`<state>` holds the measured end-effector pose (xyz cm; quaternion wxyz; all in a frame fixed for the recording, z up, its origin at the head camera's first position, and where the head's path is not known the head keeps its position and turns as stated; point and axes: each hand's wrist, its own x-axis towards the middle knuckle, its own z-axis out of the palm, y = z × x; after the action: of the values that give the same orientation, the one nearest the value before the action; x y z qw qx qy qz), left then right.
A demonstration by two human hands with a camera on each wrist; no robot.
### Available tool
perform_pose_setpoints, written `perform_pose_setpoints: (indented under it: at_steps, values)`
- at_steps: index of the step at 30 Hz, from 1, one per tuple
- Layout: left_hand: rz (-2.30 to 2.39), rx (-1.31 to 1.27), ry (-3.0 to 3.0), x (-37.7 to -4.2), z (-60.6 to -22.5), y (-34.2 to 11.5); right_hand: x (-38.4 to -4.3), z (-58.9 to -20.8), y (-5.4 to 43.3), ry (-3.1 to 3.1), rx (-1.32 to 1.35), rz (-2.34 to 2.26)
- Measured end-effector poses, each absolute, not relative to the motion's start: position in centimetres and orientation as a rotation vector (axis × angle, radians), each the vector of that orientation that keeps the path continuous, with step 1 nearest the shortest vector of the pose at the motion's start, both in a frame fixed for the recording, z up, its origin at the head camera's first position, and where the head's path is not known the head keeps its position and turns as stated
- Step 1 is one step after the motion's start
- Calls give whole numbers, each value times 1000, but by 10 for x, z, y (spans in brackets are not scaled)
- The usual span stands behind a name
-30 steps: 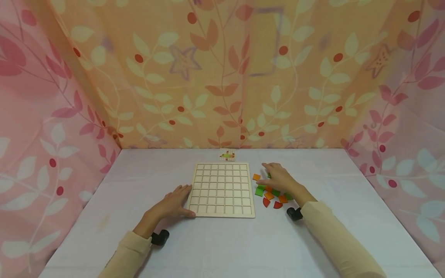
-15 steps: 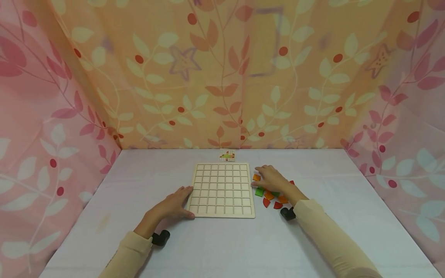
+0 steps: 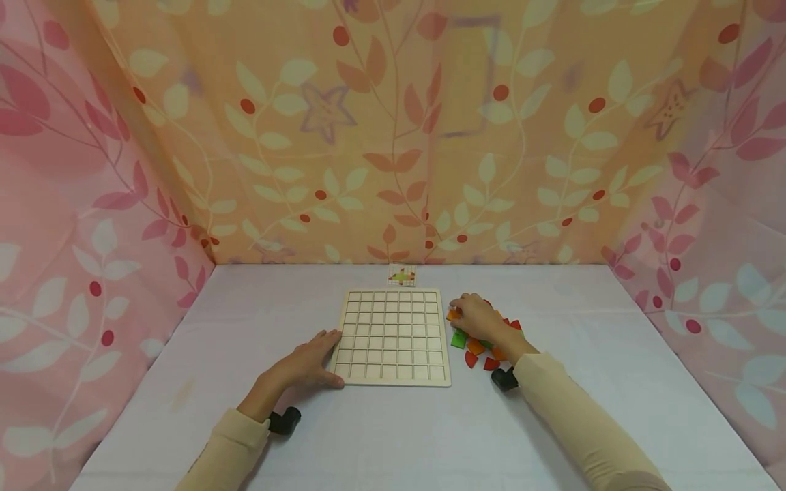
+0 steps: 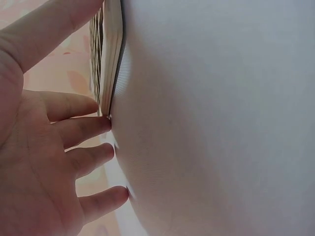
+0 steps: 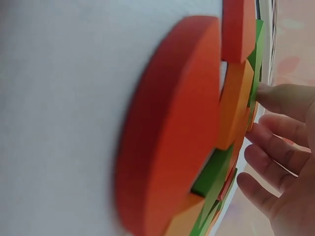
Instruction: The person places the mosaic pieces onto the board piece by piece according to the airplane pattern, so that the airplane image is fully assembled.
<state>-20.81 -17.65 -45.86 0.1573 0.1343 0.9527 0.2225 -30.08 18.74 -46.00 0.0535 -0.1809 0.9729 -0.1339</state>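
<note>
A pale wooden grid board (image 3: 396, 337) lies flat in the middle of the white table. My left hand (image 3: 307, 361) rests at its left side, fingers spread, thumb at the near left corner; the left wrist view shows fingertips by the board's edge. Right of the board is a loose pile of flat pieces, among them a green piece (image 3: 458, 339) and a red quarter-round piece (image 3: 471, 359). Over the far part of this pile, my right hand (image 3: 482, 319) pinches an orange square tile (image 3: 451, 316) between thumb and fingers. The hand covers some pieces.
A small card (image 3: 402, 275) with a coloured grid picture lies behind the board. Floral cloth (image 3: 393, 136) closes off the back and both sides. In the right wrist view, a large red piece (image 5: 172, 132) sits close to the camera.
My right hand has moved left and closed its fingers on the orange tile, uncovering red pieces behind it. The left hand and the board stay in place.
</note>
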Motion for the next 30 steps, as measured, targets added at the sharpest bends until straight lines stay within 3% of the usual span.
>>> perform_pose_setpoints:
  at_steps: [30]
  values:
    - [668,368,2711,-207,-456,-179,-294,-457,187,2906,-549,-740]
